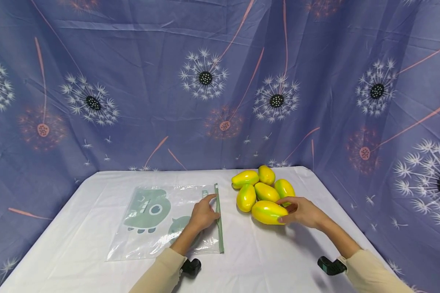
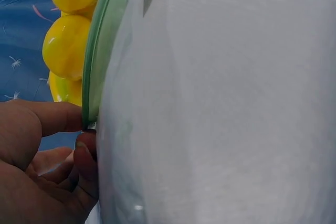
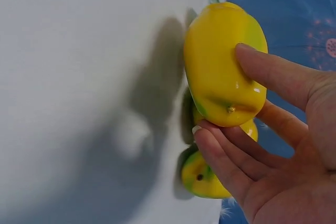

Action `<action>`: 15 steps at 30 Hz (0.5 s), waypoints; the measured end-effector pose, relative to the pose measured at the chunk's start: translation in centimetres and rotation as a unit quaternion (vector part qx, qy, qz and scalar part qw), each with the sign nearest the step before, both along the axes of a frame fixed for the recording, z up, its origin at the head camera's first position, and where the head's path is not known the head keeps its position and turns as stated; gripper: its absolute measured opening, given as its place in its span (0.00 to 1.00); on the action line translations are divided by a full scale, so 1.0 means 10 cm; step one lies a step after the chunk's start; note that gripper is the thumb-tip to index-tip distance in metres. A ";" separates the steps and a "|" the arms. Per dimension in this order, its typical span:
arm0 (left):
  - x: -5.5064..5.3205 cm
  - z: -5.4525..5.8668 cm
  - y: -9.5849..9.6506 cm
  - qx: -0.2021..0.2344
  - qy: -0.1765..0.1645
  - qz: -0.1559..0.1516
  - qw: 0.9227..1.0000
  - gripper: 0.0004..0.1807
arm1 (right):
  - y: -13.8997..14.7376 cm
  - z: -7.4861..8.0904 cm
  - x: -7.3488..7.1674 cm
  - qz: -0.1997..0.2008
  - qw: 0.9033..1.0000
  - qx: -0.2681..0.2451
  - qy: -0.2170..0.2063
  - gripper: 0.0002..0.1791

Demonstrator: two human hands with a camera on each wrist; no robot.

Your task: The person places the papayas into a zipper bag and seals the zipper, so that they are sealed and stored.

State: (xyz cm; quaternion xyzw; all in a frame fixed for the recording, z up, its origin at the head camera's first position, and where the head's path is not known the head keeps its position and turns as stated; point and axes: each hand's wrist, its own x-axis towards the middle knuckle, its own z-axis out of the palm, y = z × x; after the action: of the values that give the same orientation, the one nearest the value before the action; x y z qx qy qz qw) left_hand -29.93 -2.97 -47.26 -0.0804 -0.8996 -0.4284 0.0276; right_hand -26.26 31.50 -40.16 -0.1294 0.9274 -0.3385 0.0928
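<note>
A clear zip bag point(image 1: 150, 248) with a green cartoon print lies flat on the white table, its green zip strip point(image 1: 221, 232) on the right side. My left hand point(image 1: 204, 213) pinches that strip near its middle; the left wrist view shows fingers and thumb at the green edge point(image 2: 94, 61). Yellow-green papayas form a cluster to the right of the bag. Around the right end of the nearest papaya point(image 1: 267, 212) my right hand point(image 1: 303, 212) is curled. In the right wrist view, the thumb lies on this papaya point(image 3: 220, 61) and fingers support its other side.
Behind the held papaya sit several others, among them a left one point(image 1: 246, 198), a middle one point(image 1: 266, 192) and a right one point(image 1: 284, 188). A blue dandelion-print curtain point(image 1: 150, 81) stands around the table point(image 1: 58, 244). Dark wrist devices point(image 1: 331, 266) sit at both cuffs.
</note>
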 end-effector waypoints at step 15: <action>0.04 0.11 -0.10 0.057 -0.047 -0.010 0.997 0.38 | -0.04 0.26 -0.05 -0.011 0.998 -0.047 -0.039 0.36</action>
State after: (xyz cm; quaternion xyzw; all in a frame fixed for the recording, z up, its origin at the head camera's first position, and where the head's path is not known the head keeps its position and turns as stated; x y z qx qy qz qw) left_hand -29.56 -3.92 -46.15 -0.0673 -0.8733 -0.4823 -0.0139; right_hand -26.78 31.08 -37.61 -0.1098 0.9076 -0.3874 0.1188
